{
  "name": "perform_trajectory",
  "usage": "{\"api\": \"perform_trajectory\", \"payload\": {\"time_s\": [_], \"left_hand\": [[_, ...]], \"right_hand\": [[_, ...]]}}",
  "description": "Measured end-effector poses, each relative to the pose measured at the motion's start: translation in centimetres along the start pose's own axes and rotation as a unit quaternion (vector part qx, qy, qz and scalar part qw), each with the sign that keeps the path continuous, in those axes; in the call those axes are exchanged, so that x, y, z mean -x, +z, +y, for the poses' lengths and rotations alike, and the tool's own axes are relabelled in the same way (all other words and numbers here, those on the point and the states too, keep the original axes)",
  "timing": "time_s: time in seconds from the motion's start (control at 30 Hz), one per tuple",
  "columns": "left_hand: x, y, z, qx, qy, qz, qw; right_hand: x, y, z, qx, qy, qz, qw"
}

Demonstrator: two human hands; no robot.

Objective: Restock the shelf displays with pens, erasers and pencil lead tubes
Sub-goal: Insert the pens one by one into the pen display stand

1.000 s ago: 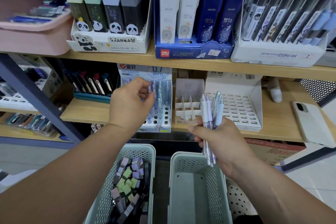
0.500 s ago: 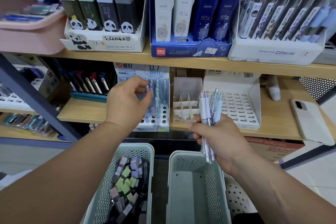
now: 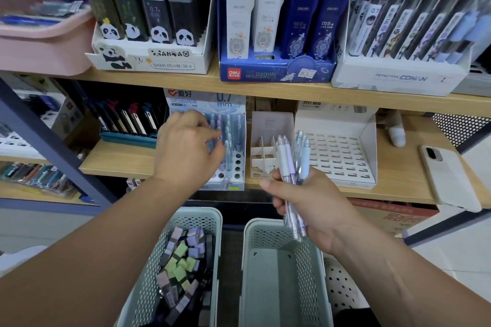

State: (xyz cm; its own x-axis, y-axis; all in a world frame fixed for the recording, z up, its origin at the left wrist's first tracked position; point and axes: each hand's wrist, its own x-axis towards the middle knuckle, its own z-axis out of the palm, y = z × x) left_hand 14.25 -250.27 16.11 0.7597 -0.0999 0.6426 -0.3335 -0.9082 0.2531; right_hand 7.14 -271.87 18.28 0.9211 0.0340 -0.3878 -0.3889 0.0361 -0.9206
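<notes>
Gripping a bundle of pens [image 3: 292, 164] in the right hand [image 3: 310, 204], fingers wrapped round the middle, one end sticking up above the fist and the other poking out below. Got the left hand [image 3: 186, 151] up against the 0.7 mm pen display [image 3: 236, 127], just left of the right hand and a bit further out on the shelf [image 3: 119, 159]. Fingers [image 3: 210, 138] curled in among the pens standing there, but way too blurred to tell whether pinching one or only touching.

Looks like mid-restock of that display, going by the task. Main thing for the next move: can see open holes [image 3: 237, 164] just right of the left hand's fingertips, so basically between the two hands. Keeping the bundle's long axis near upright, roughly matching the standing pens, so probably just a matter of passing one pen leftward and dropping it straight in. Would use the left hand for that, being nearer the holes.

Also there: basket [image 3: 196, 214] of erasers [image 3: 183, 260] under the left wrist, second basket [image 3: 255, 228] under the right hand. White slotted tray [image 3: 369, 151] just right of the bundle, phone [image 3: 449, 175] further right again.
</notes>
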Motion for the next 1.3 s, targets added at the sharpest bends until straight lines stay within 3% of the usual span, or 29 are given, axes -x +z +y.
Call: {"api": "perform_trajectory", "payload": {"time_s": [0.07,0.13,0.17,0.23,0.27,0.33,0.4,0.6,0.7,0.73,0.83,0.9,1.07,1.3], "left_hand": [[-0.1,-0.9,0.8,0.015,-0.005,0.017,1.000],[0.1,-2.5,3.0,0.104,-0.053,-0.002,0.993],[0.3,-3.5,4.4,0.184,-0.111,-0.043,0.976],[1.2,-4.5,7.1,0.349,-0.247,-0.155,0.891],[1.7,-4.6,7.9,0.404,-0.296,-0.188,0.845],[2.5,-4.6,8.6,0.463,-0.346,-0.204,0.790],[2.6,-4.7,8.3,0.490,-0.378,-0.210,0.757],[2.6,-4.6,7.1,0.542,-0.420,-0.194,0.702],[2.5,-4.5,6.8,0.548,-0.432,-0.171,0.696],[2.6,-4.4,6.6,0.536,-0.424,-0.164,0.711],[2.7,-4.1,6.7,0.438,-0.362,-0.133,0.812],[2.7,-4.1,7.1,0.420,-0.341,-0.120,0.833],[3.1,-3.9,7.9,0.440,-0.380,-0.133,0.803],[2.8,-3.9,8.6,0.467,-0.435,-0.139,0.757]], "right_hand": [[0.2,0.4,-0.1,0.008,-0.009,-0.013,1.000],[0.5,0.9,-0.3,0.027,-0.026,-0.020,0.999],[0.6,1.2,-0.3,0.038,-0.037,-0.023,0.998],[1.0,1.9,-0.3,0.053,-0.060,-0.041,0.996],[1.2,2.2,-0.2,0.056,-0.071,-0.053,0.995],[1.5,2.7,-0.1,0.063,-0.094,-0.068,0.991],[1.6,3.0,0.0,0.070,-0.098,-0.065,0.991],[1.8,3.3,-0.3,-0.017,-0.031,-0.075,0.997],[1.9,3.4,-0.3,-0.021,-0.032,-0.077,0.996],[1.8,3.4,-0.1,-0.015,-0.035,-0.073,0.997],[1.6,3.5,0.1,-0.004,-0.046,-0.053,0.998],[1.4,3.6,0.3,0.005,-0.066,-0.044,0.997],[1.4,3.9,0.4,0.066,-0.123,-0.031,0.990],[1.4,4.0,0.4,0.061,-0.109,-0.048,0.991]]}}
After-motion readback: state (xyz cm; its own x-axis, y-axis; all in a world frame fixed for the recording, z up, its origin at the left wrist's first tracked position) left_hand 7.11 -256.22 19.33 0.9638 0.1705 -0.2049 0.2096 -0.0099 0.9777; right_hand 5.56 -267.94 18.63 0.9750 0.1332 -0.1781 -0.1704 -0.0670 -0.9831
